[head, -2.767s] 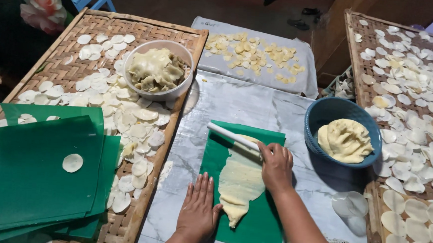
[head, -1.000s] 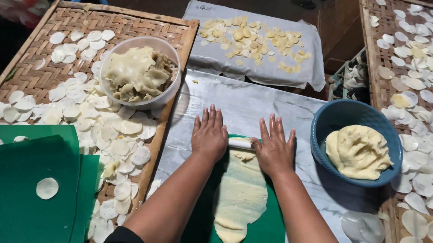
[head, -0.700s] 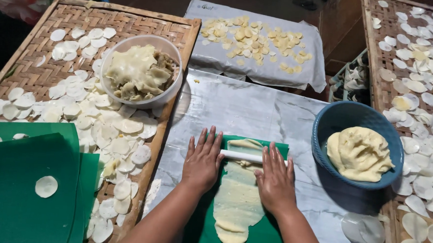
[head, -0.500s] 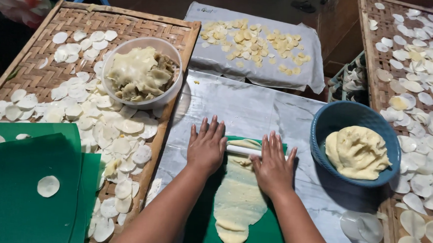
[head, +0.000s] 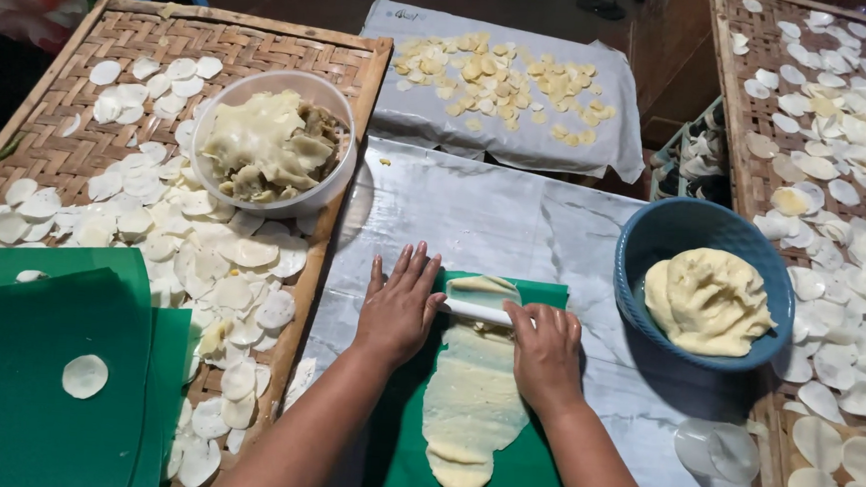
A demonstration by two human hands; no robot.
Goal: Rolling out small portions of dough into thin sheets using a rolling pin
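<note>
On the green mat [head: 529, 480], my left hand [head: 399, 307] and right hand [head: 545, 349], both flat and spread, have pushed the white roller [head: 477, 311] back up the dough strip [head: 472, 396]. It's stretched longer and thinner now, so rolling's coming along nicely.

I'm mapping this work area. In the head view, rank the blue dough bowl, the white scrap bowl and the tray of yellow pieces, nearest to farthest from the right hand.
From the right hand:
1. Blue dough bowl, just to its right.
2. White scrap bowl, upper left on the woven tray.
3. Tray of yellow pieces, at the far edge.
The last two are nearly too close to call.
</note>
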